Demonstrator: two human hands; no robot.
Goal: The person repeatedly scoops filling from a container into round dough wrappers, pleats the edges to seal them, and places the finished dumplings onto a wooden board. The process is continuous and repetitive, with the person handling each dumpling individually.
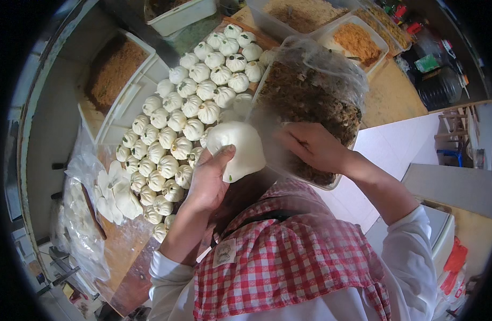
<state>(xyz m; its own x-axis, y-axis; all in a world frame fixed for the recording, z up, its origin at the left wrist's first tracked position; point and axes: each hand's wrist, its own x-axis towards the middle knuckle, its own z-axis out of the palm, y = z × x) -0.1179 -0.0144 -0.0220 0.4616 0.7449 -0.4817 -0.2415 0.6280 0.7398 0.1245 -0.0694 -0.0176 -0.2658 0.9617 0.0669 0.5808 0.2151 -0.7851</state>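
My left hand point(212, 176) holds a flat round dough wrapper point(240, 150), thumb on top and palm beneath. A small green fleck shows on the wrapper's lower edge. Over the near part of a tub of dark chopped filling point(310, 92), my right hand point(310, 146) has curled fingers. A haze blurs its fingertips, and whether they grip anything is hidden. Rows of pleated buns point(182, 124) cover the board just beyond my left hand, some with green or brown bits at their tops. Loose dough wrappers point(115, 192) lie overlapping to the left.
A thin rolling pin point(92, 212) lies by a plastic bag of dough point(75, 216). Bins of brown filling point(117, 74) and orange filling point(356, 42) stand at far left and far right. Crumpled plastic film point(322, 60) covers the filling tub's far end. Bottles point(440, 84) stand at right.
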